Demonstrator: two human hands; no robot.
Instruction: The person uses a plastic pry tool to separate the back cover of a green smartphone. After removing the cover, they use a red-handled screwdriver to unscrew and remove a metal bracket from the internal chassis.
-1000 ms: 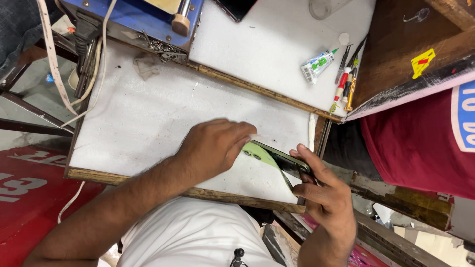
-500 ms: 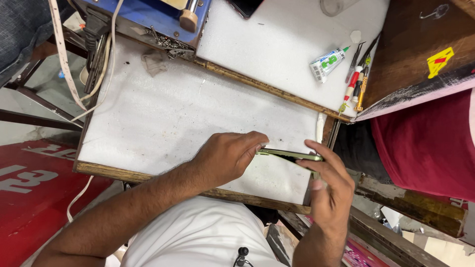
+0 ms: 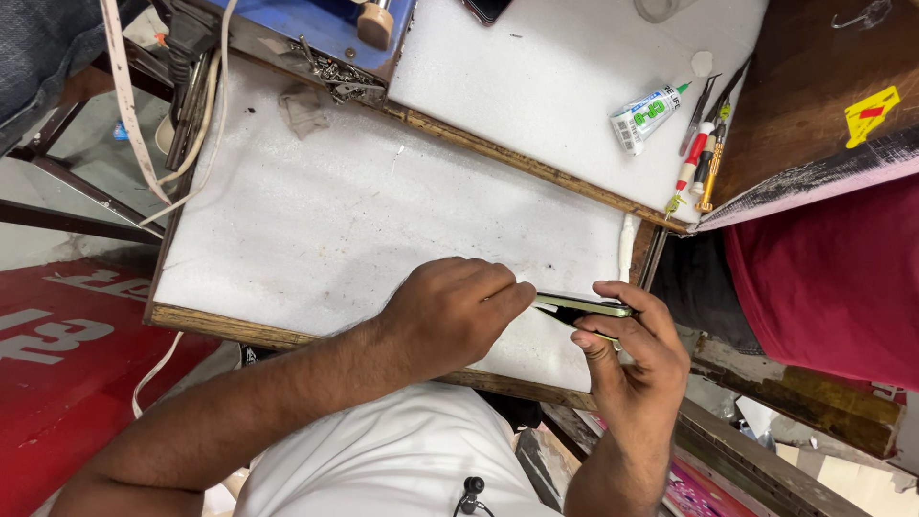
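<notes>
Left hand (image 3: 458,311) lies knuckles-up, fingers curled onto one end of the thin phone (image 3: 584,308), while the right hand (image 3: 627,349) pinches its other end, thumb seemingly beneath, both forearms angled in from below.

Glossy thin green-edged phone (image 3: 584,308), matt white foam sheet (image 3: 383,230) on rough worn wooden board (image 3: 230,327), plastic glue tube (image 3: 649,115)

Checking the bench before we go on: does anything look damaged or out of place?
The phone held edge-on between left hand and right hand seems split along its edge. A crumpled rag and loose screws lie on the white foam mat.
</notes>
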